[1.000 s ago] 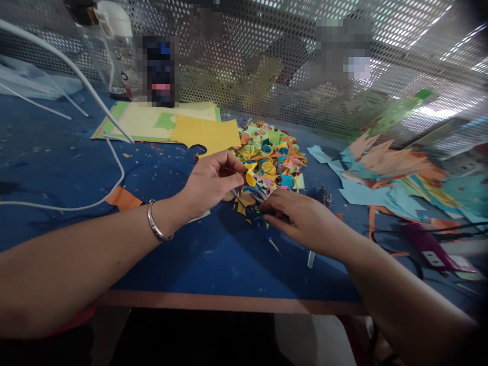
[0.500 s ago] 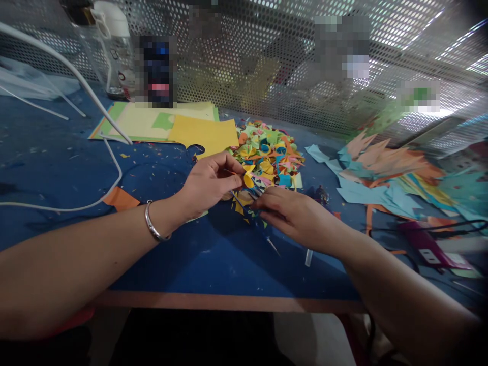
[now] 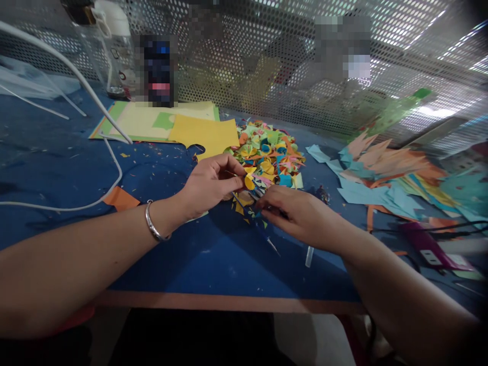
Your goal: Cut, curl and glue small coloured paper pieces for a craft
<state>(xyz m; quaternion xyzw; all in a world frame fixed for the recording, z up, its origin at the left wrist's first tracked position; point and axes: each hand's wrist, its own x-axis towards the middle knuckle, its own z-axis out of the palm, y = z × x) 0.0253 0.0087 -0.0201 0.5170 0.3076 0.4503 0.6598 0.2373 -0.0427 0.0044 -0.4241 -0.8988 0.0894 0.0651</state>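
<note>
A small curled piece of yellow paper point(image 3: 249, 179) is pinched between the thumb and forefinger of my left hand point(image 3: 213, 180), which wears a silver bangle point(image 3: 153, 223). Close to its right, my right hand point(image 3: 293, 211) has its fingers bent round scissors point(image 3: 258, 191). Only a bit of their grey blades shows beside the yellow paper; the handles are mostly hidden in my fingers. Behind both hands lies a heap of cut paper pieces point(image 3: 267, 145) in many colours. A thin pointed tool point(image 3: 272, 245) lies on the blue table below my right hand.
Coloured sheets point(image 3: 141, 119) with a cut-into yellow sheet point(image 3: 208, 133) lie at the back left, near a bottle point(image 3: 116, 56). A white cable point(image 3: 76, 63) arches over the left side. Stacked paper shapes point(image 3: 392, 157) and a purple power strip point(image 3: 430, 246) are right. Perforated metal stands behind.
My right hand has shifted slightly right, and its fingers have opened a little around the scissors. My left hand and the yellow paper have moved only very slightly.
</note>
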